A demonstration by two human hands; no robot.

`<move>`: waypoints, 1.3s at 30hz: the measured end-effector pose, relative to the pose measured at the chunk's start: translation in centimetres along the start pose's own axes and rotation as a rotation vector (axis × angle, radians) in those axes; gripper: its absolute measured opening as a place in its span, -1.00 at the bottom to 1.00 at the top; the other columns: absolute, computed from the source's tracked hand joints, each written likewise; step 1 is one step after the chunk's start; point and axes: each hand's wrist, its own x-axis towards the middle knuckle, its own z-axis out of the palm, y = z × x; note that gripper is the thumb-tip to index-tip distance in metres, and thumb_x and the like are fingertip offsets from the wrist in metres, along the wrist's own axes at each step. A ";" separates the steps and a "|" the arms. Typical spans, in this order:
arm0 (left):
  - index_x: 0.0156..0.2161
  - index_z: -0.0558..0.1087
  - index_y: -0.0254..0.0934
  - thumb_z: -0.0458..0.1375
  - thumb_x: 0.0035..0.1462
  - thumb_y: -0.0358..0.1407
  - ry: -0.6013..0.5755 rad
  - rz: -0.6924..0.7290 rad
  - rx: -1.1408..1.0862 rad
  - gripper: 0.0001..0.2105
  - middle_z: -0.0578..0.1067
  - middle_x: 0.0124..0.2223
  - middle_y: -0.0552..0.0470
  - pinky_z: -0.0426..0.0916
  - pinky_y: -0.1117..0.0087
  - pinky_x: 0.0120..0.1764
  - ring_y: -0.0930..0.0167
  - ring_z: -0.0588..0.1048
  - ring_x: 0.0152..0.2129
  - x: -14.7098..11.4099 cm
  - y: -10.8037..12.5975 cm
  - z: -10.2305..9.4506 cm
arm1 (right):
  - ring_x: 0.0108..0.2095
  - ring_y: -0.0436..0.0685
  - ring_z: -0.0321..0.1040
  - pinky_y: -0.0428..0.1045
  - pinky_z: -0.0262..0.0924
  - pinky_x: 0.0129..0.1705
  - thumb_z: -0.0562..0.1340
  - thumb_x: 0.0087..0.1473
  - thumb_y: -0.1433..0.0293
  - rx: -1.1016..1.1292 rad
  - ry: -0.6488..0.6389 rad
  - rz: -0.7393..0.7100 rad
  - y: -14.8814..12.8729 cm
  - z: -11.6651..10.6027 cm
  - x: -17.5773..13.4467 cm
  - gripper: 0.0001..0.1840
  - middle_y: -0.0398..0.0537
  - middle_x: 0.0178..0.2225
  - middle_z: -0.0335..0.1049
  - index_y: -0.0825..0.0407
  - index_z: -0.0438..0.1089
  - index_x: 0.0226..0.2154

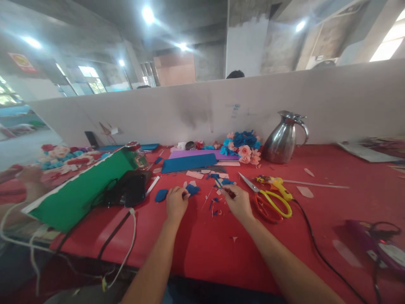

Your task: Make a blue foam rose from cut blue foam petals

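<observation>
My left hand (177,203) is closed, its fingertips pinched at the edge of a piece of blue paper (193,189). Another blue paper piece (161,195) lies on the red table just left of that hand. My right hand (238,202) closes round a slim tool (218,183) that points away from me; a dark red part shows at the fingers, but its exact kind is unclear. Blue and pink scraps (216,207) are scattered between my hands. Large scissors (265,200) with red and yellow handles lie open to the right of my right hand.
A yellow glue gun (280,188) with a black cable lies at right, below a steel jug (283,139). Paper flowers (243,145) and blue sheets (190,163) stand behind. At left are a green box (85,185), a phone (135,188), cables and another person's arm (31,181).
</observation>
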 end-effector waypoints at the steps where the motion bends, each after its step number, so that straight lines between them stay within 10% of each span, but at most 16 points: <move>1: -0.47 0.40 -0.22 0.14 0.00 -0.43 0.024 -0.020 -0.060 -0.91 0.49 -0.38 -0.05 0.21 0.27 -0.26 0.25 0.40 -0.37 0.1 0.1 -0.2 | -0.50 0.08 0.36 -0.05 0.23 -0.42 0.19 0.03 0.26 0.009 -0.003 0.004 -0.1 0.1 0.0 -0.77 -0.02 -0.42 0.52 0.03 0.51 -0.38; 5: -0.43 0.37 -0.21 0.12 0.00 -0.35 0.070 -0.185 -0.522 -0.98 0.47 -0.45 0.03 0.26 0.33 -0.30 0.32 0.45 -0.43 1.3 2.2 -1.0 | -0.55 0.06 0.32 -0.06 0.21 -0.45 0.21 0.00 0.25 0.084 0.004 0.070 -0.2 0.5 -0.1 -0.78 -0.06 -0.47 0.51 0.03 0.51 -0.40; 14: -0.39 0.57 -0.30 0.31 -0.30 -0.40 -0.414 -0.424 -1.454 -0.78 0.57 -0.37 0.00 0.34 0.43 -0.26 0.43 0.49 -0.42 2.4 8.9 -0.3 | -0.46 0.10 0.41 -0.03 0.30 -0.37 0.24 -0.08 0.25 0.364 0.046 0.204 0.3 0.7 1.0 -0.80 -0.07 -0.47 0.52 0.03 0.48 -0.44; 25: -0.53 0.53 -0.27 0.36 -0.29 -0.35 -0.218 -0.369 -1.376 -0.88 0.54 -0.36 0.04 0.33 0.40 -0.22 0.41 0.47 -0.36 1.1 8.0 0.9 | -0.45 0.11 0.43 -0.03 0.32 -0.36 0.25 -0.08 0.23 0.316 0.064 0.199 0.4 0.3 1.1 -0.80 -0.09 -0.47 0.53 0.01 0.48 -0.44; 32: -0.49 0.52 -0.31 0.40 -0.32 -0.33 -0.448 -0.482 -1.567 -0.80 0.50 -0.48 0.07 0.35 0.43 -0.34 0.46 0.45 -0.51 0.6 8.9 0.9 | -0.44 0.11 0.43 -0.02 0.31 -0.35 0.26 -0.10 0.26 0.330 0.022 0.204 0.8 0.8 0.7 -0.82 -0.08 -0.46 0.52 0.02 0.48 -0.45; 39: -0.49 0.51 -0.31 0.41 -0.37 -0.35 -0.261 -0.469 -1.541 -0.77 0.50 -0.49 0.12 0.34 0.49 -0.35 0.51 0.44 -0.51 0.6 9.0 1.6 | -0.48 0.10 0.43 -0.03 0.32 -0.41 0.22 -0.08 0.30 0.298 -0.053 0.190 0.6 1.4 0.0 -0.81 -0.10 -0.45 0.54 0.01 0.50 -0.40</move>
